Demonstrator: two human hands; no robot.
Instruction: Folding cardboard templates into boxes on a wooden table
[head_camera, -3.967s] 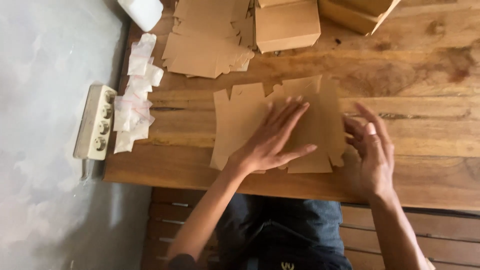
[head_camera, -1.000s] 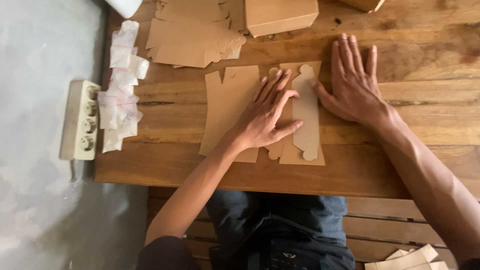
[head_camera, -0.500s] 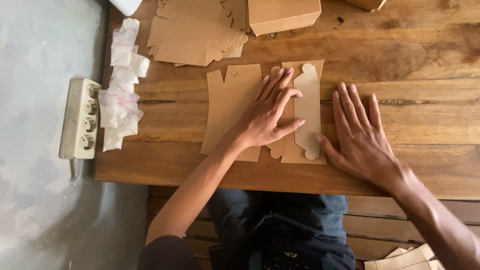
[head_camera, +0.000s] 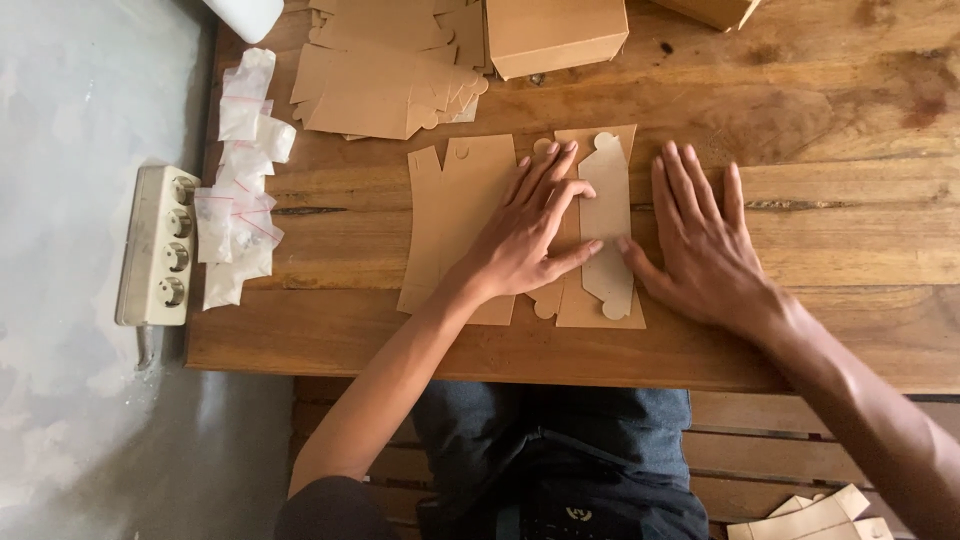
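Observation:
A flat brown die-cut cardboard box blank (head_camera: 455, 225) lies on the wooden table (head_camera: 840, 130) in front of me. My left hand (head_camera: 530, 235) presses flat on its middle, fingers spread. One side panel (head_camera: 607, 235) is folded over toward the centre. My right hand (head_camera: 700, 245) lies flat on the table just right of that panel, thumb touching its edge. Neither hand grips anything.
A stack of flat cardboard blanks (head_camera: 385, 75) and an assembled brown box (head_camera: 555, 35) sit at the table's far side. Small clear plastic bags (head_camera: 240, 180) are piled at the left edge. A white power strip (head_camera: 160, 245) lies on the floor beside the table.
The blank's right panel has been folded inward. My right hand slid from the far side back toward me and now rests against the folded panel's edge. My left hand stayed in place.

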